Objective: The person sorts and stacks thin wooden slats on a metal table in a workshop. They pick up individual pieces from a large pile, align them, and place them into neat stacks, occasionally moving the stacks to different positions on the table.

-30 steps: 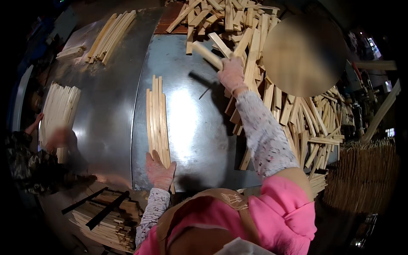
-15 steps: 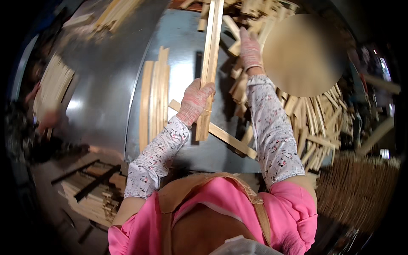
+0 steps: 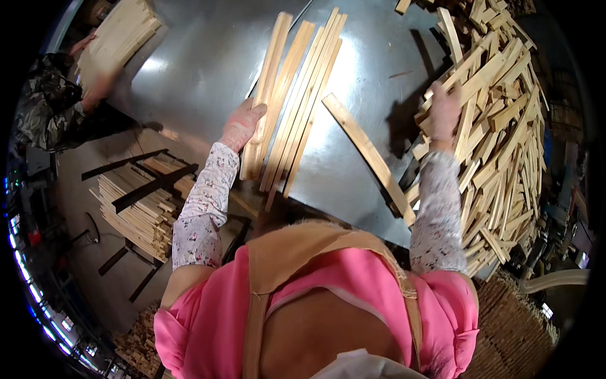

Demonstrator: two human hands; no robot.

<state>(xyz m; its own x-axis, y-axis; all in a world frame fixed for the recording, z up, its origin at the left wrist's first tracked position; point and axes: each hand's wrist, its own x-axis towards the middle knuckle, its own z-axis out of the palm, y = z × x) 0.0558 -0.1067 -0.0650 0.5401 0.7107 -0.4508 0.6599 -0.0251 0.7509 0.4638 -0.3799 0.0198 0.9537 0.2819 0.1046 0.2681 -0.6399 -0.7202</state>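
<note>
My left hand [image 3: 242, 126], in a pinkish knit glove, is closed around a pale wooden strip [image 3: 270, 76], possibly more than one, at the left side of a row of strips. Several more wooden strips [image 3: 309, 101] lie side by side just right of it on the metal table [image 3: 372, 69]. My gloved right hand [image 3: 445, 117] is at the left edge of a heap of wooden pieces [image 3: 499, 120]. Its fingers are blurred, so whether they grip a piece does not show. Between my hands a single wooden strip [image 3: 369, 158] lies slantwise.
A co-worker's hand [image 3: 98, 91] is beside a stack of wooden boards [image 3: 120, 38] at the far left. Below it, more boards [image 3: 136, 202] rest on a stand with dark bars [image 3: 154, 186]. A bundle of thin sticks [image 3: 514, 322] stands at the lower right.
My left hand has moved left with its wood, to beside the row of strips. My right hand has come nearer and is over the heap's edge. The view has shifted.
</note>
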